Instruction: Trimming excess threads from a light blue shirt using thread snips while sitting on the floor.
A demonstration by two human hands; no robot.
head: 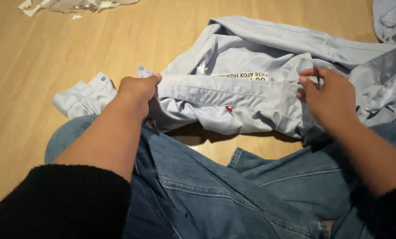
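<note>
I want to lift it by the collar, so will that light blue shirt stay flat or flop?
The light blue shirt will probably flop: it already lies rumpled on the floor. Only the collar, stretched between left hand and right hand, looks somewhat firmer. Likely light.

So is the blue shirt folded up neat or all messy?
Messy. The light blue shirt lies rumpled on the wooden floor, one cuff flung out; both hands pull its collar flat.

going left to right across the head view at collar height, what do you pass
buttoned cuff → left hand gripping the collar end → light blue shirt collar → right hand pinching the other end
</note>
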